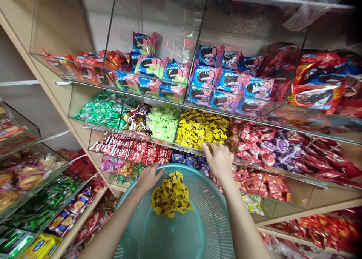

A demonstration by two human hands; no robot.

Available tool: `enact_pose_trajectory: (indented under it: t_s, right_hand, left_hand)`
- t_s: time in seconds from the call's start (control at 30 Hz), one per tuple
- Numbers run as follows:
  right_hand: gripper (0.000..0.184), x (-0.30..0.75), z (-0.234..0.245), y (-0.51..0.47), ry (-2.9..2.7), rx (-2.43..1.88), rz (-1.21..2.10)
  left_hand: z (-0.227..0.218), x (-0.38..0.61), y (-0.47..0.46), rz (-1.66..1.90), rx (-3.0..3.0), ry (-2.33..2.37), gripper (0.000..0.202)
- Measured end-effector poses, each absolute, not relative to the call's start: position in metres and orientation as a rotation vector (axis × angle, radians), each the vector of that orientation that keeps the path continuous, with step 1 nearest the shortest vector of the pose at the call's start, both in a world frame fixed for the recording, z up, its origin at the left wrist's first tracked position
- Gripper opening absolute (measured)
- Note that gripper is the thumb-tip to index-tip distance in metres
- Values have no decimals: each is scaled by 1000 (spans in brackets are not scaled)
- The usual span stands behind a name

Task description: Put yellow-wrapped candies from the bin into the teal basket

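My left hand (147, 178) grips the far rim of a round teal mesh basket (206, 228), held up against the shelves. A small heap of yellow wrapped candies (170, 195) lies in the basket near that rim. My right hand (219, 159) reaches over the glass front edge of the bin of yellow wrapped candies (202, 128); its fingers are curled down on the sweets at the bin's front. What those fingers hold is hidden.
Glass-fronted bins fill the wooden shelves: green candies (103, 110), light green candies (162, 123), red and purple sweets (271, 145), red wafer packs (127, 149), and cookie packs (215, 81) above. More snack bins (31, 179) stand on the left.
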State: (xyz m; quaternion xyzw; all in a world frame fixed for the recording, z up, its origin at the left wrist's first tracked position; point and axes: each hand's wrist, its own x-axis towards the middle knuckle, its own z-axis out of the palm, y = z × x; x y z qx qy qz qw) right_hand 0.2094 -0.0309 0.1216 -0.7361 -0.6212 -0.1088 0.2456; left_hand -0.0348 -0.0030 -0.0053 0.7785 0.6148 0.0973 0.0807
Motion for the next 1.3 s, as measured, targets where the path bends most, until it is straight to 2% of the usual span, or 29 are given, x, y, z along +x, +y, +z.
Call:
enact_pose_trajectory:
  t_s: [0.37, 0.7, 0.97, 1.13, 1.3]
  right_hand:
    - [44, 210, 125, -31, -1742, -2003, -178]
    - [35, 214, 117, -30, -1587, -1632, -127]
    - [21, 188, 138, -50, -1620, -1230, -119]
    - [32, 165, 125, -50, -1997, -1155, 195]
    - [38, 161, 89, -35, -2287, -1285, 318]
  left_hand:
    - [-3, -34, -4, 294, 2304, 1833, 51]
    - [-3, -34, -4, 270, 2297, 1834, 52]
    - [-2, -34, -4, 261, 2286, 1856, 52]
    - [-1, -34, -4, 270, 2294, 1852, 50]
    - [0, -34, -4, 278, 2309, 1843, 48]
